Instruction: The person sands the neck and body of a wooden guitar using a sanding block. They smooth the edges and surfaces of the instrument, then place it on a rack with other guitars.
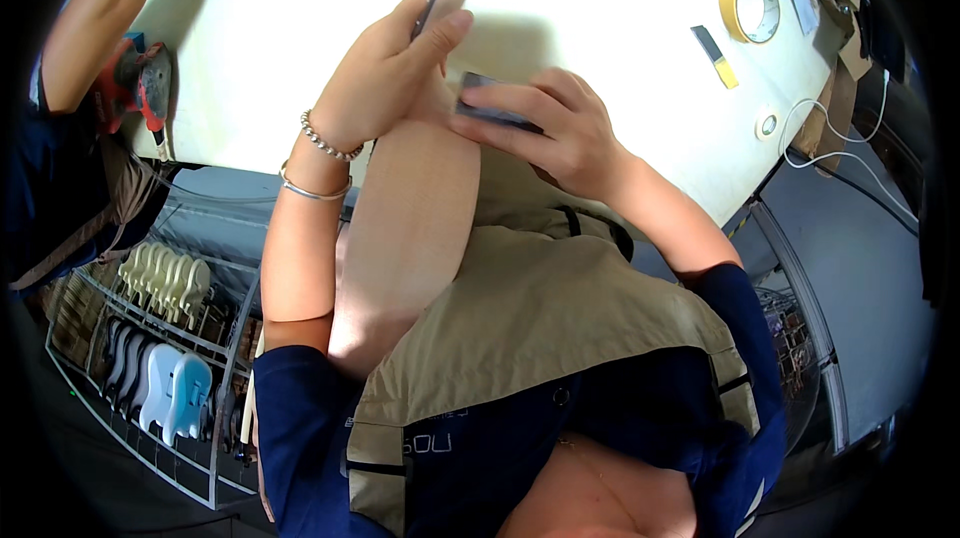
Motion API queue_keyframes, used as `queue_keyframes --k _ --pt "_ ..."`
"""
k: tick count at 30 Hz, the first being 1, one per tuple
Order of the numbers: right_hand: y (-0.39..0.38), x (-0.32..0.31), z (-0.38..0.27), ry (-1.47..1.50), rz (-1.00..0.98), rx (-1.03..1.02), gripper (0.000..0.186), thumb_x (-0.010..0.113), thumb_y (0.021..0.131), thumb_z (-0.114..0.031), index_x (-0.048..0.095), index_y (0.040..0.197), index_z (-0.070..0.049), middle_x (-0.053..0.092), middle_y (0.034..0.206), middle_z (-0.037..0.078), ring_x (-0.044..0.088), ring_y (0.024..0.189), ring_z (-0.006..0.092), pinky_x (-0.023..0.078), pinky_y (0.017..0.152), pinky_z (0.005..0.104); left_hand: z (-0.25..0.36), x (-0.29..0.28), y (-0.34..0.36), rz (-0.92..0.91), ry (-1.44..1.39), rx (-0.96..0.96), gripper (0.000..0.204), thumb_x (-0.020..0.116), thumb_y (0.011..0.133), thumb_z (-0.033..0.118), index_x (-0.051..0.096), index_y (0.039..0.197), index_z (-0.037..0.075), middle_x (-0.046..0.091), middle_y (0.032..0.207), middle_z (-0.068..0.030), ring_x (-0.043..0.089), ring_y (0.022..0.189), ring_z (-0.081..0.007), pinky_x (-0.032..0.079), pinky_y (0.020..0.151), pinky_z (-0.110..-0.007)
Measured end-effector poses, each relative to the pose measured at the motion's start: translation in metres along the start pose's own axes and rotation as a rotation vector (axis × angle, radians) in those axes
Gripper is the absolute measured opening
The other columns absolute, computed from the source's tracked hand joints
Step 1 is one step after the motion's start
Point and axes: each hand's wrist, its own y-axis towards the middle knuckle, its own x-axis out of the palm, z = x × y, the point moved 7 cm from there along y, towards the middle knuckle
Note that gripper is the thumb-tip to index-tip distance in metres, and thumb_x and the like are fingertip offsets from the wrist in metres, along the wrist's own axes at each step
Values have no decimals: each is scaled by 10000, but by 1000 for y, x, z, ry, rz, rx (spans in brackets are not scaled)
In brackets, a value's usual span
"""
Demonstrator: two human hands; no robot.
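A pale bare-wood guitar (410, 208) leans against my apron, its body toward me and its neck pointing away over the table. My left hand (385, 68) is closed around the neck near where it joins the body, the thumb lying along the side. In my right hand (570, 133) a dark grey sanding block (497, 117) is gripped between fingers and thumb. The block is beside the neck joint, close to the upper edge of the body. Whether it touches the wood I cannot tell.
On the white table (620, 28) lie a yellow tape roll (733, 6), a black-and-yellow cutter (715, 56) and a small tape roll (767, 125). A red power sander (120, 88) sits left, near another person's arm (110, 18). A wire rack (215, 428) holds several guitar bodies.
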Motion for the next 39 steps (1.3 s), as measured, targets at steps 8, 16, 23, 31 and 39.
queue_keyframes --k 8,16,23,31,39 --pt "-22 -7 9 114 -26 238 451 639 636 37 691 1046 -144 583 1102 34 487 749 185 417 635 276 1 1 1 -21 36 -27 426 533 917 402 575 1052 -1 545 733 -23 517 695 -97 437 633 -236" --pt "-22 0 3 98 -31 262 423 600 663 -30 686 1054 -166 587 1083 -3 508 739 188 456 640 274 -1 2 4 10 -4 -40 416 544 913 383 573 1072 0 545 745 -17 514 695 -93 435 621 -231" --pt "-20 0 3 148 44 281 511 628 603 80 694 1056 -148 602 1073 43 480 716 210 438 605 288 3 3 4 20 15 -29 412 550 909 382 573 1067 2 541 739 -15 506 688 -89 429 611 -228" --pt "-36 -6 5 65 -33 333 411 584 667 6 688 1041 -130 593 1044 44 546 829 222 457 687 312 4 2 3 19 42 -68 391 537 911 396 578 1002 19 535 724 -15 503 677 -94 422 605 -235" --pt "-15 8 0 90 68 303 424 590 678 -16 662 1084 -114 568 1094 19 501 751 205 455 685 303 1 1 2 27 18 -51 368 534 909 383 577 976 23 523 723 -3 491 681 -89 410 606 -227"
